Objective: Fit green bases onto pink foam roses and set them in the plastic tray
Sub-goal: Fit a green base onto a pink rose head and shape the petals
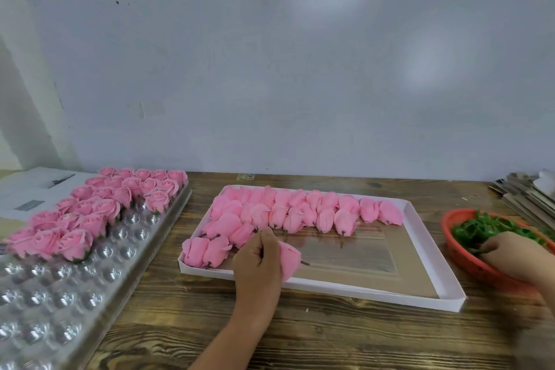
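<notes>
A stack of flat cardboard pieces (pixel 524 195) lies at the far right of the wooden table (pixel 300 336), papers (pixel 33 189) at far left. The white box (pixel 432 249) in the middle holds rows of pink foam roses (pixel 300 210) lying on their sides. The left hand (pixel 258 264) curls its fingers round one rose (pixel 289 260) at the box's near edge. The right hand (pixel 516 255) reaches into the red basket (pixel 462 258) of green bases (pixel 486 228); its fingertips are hidden, so their grip cannot be told. The clear plastic tray (pixel 75 288) at left carries finished roses (pixel 90 210) across its far part.
</notes>
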